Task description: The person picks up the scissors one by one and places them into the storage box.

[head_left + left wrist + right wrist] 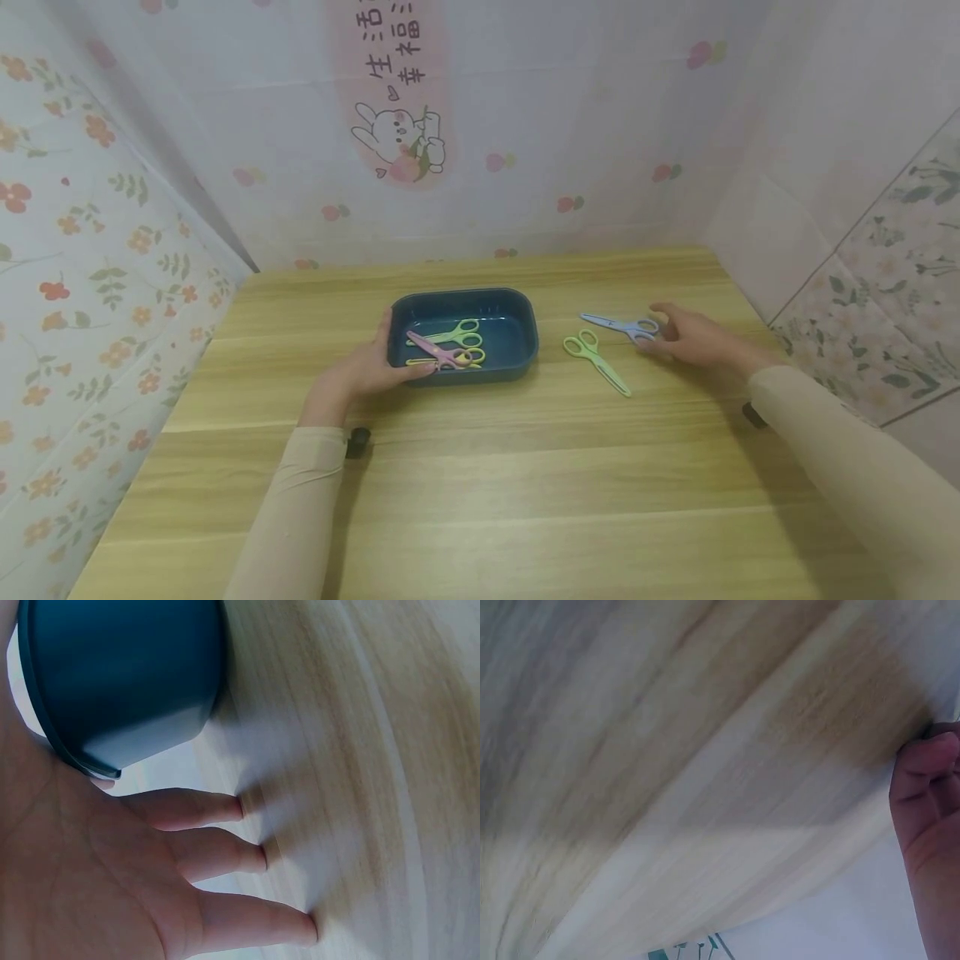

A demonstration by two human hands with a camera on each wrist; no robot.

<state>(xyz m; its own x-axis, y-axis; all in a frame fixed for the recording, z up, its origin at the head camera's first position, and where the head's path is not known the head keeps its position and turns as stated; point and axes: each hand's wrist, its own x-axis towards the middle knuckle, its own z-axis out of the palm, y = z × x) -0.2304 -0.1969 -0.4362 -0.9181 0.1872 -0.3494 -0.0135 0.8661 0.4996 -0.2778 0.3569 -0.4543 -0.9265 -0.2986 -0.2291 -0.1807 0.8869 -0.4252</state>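
Observation:
A dark blue rectangular box (pixel 517 367) stands on the wooden table with green, purple and yellow-handled scissors (pixel 442 348) inside. My left hand (pixel 363 367) holds its left end, thumb over the front rim. In the left wrist view, three fingers (pixel 225 855) reach straight down to the table beside the box wall (pixel 127 667). To the right lie light blue scissors (pixel 611 323), blades pointing left. My right hand (pixel 693 337) is at their handles, thumb and forefinger spread apart around them. Green scissors (pixel 600 367) lie just in front, handles toward the box.
The wooden table (pixel 480 483) runs back to a printed curtain (pixel 600 125), with more patterned cloth on the left and right. A dark band device shows at each wrist.

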